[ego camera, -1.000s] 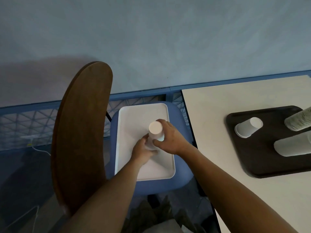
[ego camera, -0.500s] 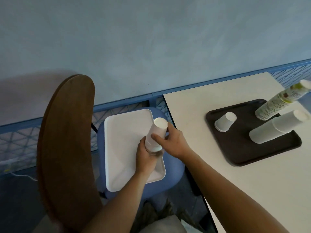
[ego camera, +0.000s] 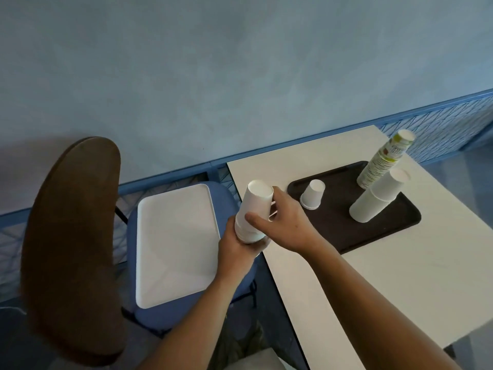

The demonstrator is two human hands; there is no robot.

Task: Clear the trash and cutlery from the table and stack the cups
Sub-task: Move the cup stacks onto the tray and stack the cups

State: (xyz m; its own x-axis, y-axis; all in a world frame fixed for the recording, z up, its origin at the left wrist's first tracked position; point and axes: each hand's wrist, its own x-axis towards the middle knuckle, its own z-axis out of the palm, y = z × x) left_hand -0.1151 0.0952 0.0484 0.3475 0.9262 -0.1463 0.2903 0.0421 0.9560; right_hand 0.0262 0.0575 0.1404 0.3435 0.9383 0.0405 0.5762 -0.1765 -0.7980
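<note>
While tight in left hand (ego camera: 237, 253) and right hand (ego camera: 289, 225) fingers (ego camera: 254, 219), one cup stack (ego camera: 257, 201).

The left arm (ego camera: 192, 316) and right arm (ego camera: 373, 297) are being shown bare; the left hand (ego camera: 237, 253) and right hand (ego camera: 289, 227) are being left uncovered.

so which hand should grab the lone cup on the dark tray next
Right, likely. The right hand is on the table side, closest to the lone cup; the left hand grips the base of the cup stack and could carry it alone.
</note>
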